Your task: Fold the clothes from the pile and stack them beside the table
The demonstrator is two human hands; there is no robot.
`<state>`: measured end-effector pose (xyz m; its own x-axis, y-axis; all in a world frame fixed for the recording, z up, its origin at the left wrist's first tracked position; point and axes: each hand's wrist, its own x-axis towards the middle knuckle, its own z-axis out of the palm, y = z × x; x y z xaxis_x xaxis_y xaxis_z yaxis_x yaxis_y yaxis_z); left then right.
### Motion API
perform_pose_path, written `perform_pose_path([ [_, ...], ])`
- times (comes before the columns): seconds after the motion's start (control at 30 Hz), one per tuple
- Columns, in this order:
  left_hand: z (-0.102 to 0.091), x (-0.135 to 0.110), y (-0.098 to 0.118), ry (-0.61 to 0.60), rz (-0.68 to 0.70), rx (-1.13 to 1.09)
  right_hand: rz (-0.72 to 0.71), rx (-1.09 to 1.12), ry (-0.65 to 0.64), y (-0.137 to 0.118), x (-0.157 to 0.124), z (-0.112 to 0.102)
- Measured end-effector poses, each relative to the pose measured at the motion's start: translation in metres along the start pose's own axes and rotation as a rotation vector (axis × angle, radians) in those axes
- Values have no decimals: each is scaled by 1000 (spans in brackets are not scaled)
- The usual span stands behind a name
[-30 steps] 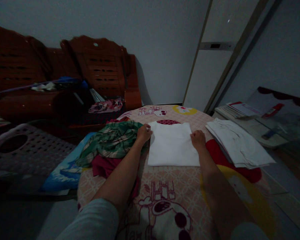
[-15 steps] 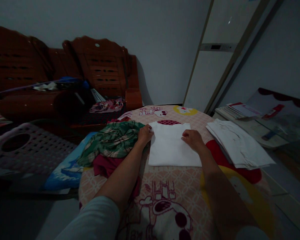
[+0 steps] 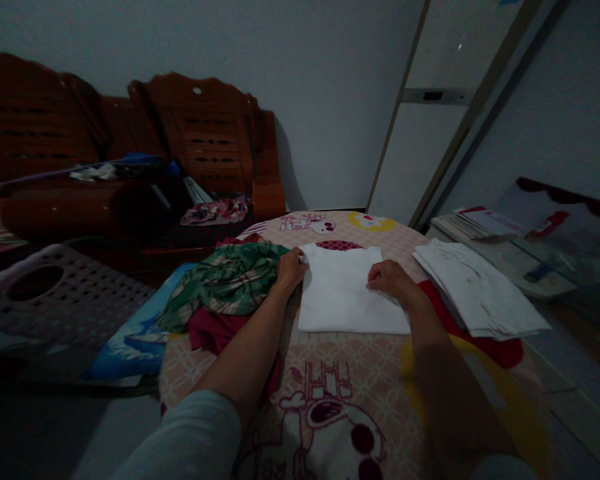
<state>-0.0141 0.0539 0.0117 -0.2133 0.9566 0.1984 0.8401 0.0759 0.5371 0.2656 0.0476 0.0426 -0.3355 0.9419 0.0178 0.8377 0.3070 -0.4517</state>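
Observation:
A white shirt [image 3: 347,300], folded into a flat rectangle, lies in front of me on the round table. At its left edge, my left hand [image 3: 292,268] is closed, with the fingertips pinching the cloth near the upper corner. My right hand [image 3: 389,279] is closed in a pinch on the shirt's right side; the fingers and wrist hide part of that edge. Just left of my left hand sits a rumpled heap of green plaid cloth [image 3: 230,277], with dark red cloth [image 3: 215,330] under it. To the right rests a stack of folded white clothes [image 3: 475,287].
A pink patterned tablecloth [image 3: 330,360] covers the table. Beyond the left side are a blue printed cushion [image 3: 130,343], a pale woven plastic basket [image 3: 80,300] and a carved wooden sofa [image 3: 205,140]. Papers [image 3: 487,220] lie on a side cabinet at right.
My right hand has shifted slightly right and nearer to me, and the shirt's lower right corner has moved outward a little. My left hand stays about where it was.

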Motion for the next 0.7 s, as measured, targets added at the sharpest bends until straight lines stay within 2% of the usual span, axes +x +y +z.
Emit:
perform_pose_path([
  [0.07, -1, -1, 1, 40, 91, -51, 64, 43, -101, 3, -1, 4],
  [0.17, 1, -1, 1, -55, 190, -87, 172, 193, -177, 13, -5, 9],
  [0.27, 5, 1, -3, -156, 173, -76, 196, 299, -168, 21, -8, 9],
  [0.37, 7, 4, -7, -94, 106, -105, 216, 369, -147, 22, -6, 11],
  [0.43, 7, 7, -10, -12, 29, -132, 269, 440, -24, 22, -2, 13],
  [0.53, 9, 13, -13, 55, -99, -260, 370, 647, 347, 24, 7, 19],
  [0.6, 11, 16, -14, 48, -197, -458, 424, 865, 549, 28, 10, 21],
  [0.63, 11, 17, -14, 44, -256, -583, 440, 986, 592, 31, 11, 22],
  [0.7, 12, 19, -13, 23, -390, -868, 432, 1217, 586, 37, 10, 21],
])
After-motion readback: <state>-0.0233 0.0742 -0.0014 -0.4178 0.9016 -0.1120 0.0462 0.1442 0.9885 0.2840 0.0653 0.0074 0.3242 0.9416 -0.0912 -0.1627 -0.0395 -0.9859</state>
